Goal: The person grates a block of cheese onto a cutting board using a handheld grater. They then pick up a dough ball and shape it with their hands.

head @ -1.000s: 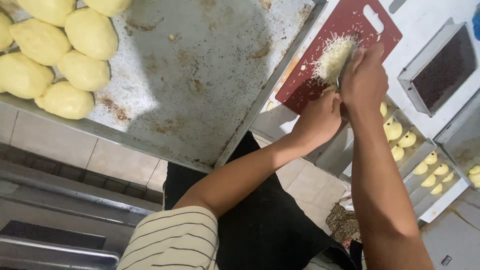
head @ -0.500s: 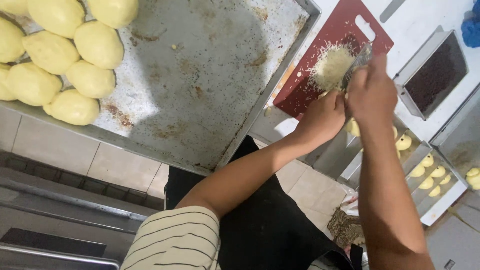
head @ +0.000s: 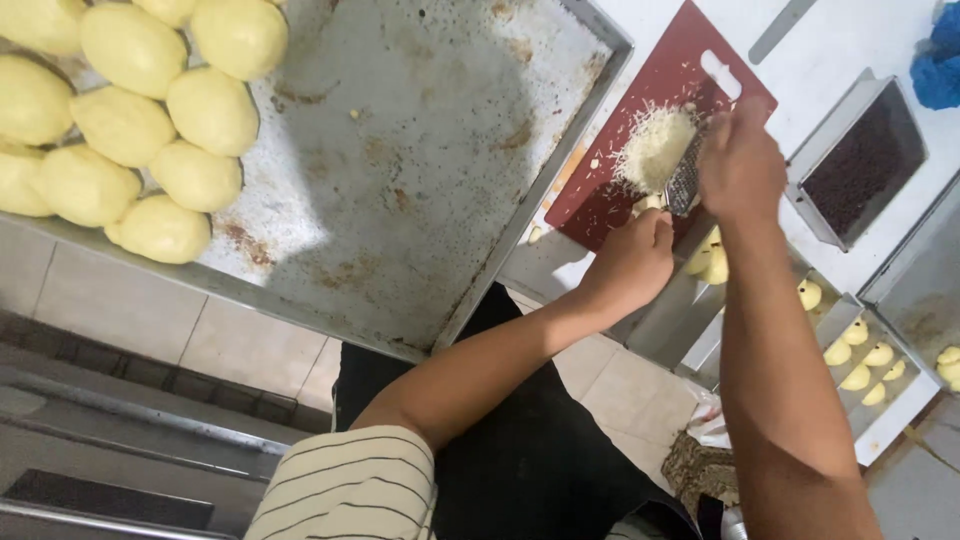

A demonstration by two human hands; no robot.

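Over the red cutting board (head: 610,205), right hand (head: 742,165) grips a grater (head: 684,182); left hand (head: 632,262) holds a cheese piece (head: 650,204).

Since a second ago my view has drifted up and to the right, so the dough balls (head: 130,130) sit lower in the upper left of the frame and more of them show. My right hand (head: 740,165) has climbed from the centre right toward the upper right with the grater (head: 685,180), now beside the shredded cheese pile (head: 655,145) rather than over it. My left hand (head: 635,260) has closed up beneath it.
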